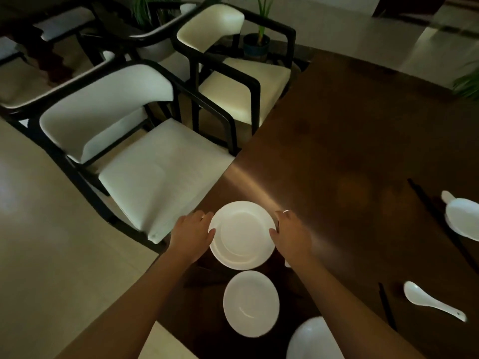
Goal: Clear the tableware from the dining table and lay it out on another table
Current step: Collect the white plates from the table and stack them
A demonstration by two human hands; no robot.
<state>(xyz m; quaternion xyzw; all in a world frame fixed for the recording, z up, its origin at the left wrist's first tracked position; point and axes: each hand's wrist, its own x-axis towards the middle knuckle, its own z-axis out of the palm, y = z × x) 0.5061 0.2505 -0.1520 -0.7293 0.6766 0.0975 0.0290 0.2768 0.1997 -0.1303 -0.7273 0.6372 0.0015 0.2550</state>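
A white plate [242,235] lies near the left edge of the dark wooden table [337,141]. My left hand [190,235] grips its left rim and my right hand [291,235] grips its right rim, thumbs on top. Closer to me sits a second white plate [251,303]. A white bowl [313,340] shows at the bottom edge. To the right lie a white soup spoon [430,300], a white dish [464,220] with another spoon resting in it, and dark chopsticks [438,218].
Two white-cushioned chairs with black frames [145,161] [238,81] stand along the table's left side. More chairs and potted plants [256,45] are farther back. Pale floor [51,255] lies to my left. Another dark chopstick [386,304] lies beside the spoon.
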